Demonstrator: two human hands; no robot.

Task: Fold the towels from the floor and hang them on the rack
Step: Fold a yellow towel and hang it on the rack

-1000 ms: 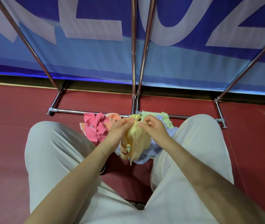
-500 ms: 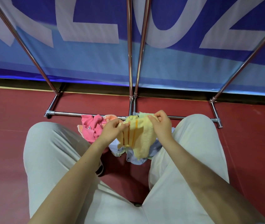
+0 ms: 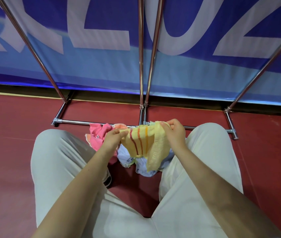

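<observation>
A yellow towel [image 3: 153, 145] with red and orange stripes hangs spread between my hands above the pile. My left hand [image 3: 113, 139] pinches its left top corner. My right hand [image 3: 175, 133] grips its right top edge, and the right side droops in a folded strip. Under it on the red floor lie a pink towel [image 3: 96, 135], an orange one [image 3: 119, 126] and a pale blue one [image 3: 143, 164], partly hidden by the yellow towel. The chrome rack [image 3: 141, 66] stands just behind the pile, its poles rising out of frame.
My knees in light trousers [image 3: 59, 160] flank the pile on both sides. The rack's base bar [image 3: 74, 121] runs along the floor behind the towels. A blue banner [image 3: 102, 66] stands behind the rack. A dark shoe [image 3: 108, 179] shows by my left leg.
My hands have drawn apart and risen slightly, spreading the bunched yellow towel so that its stripes show.
</observation>
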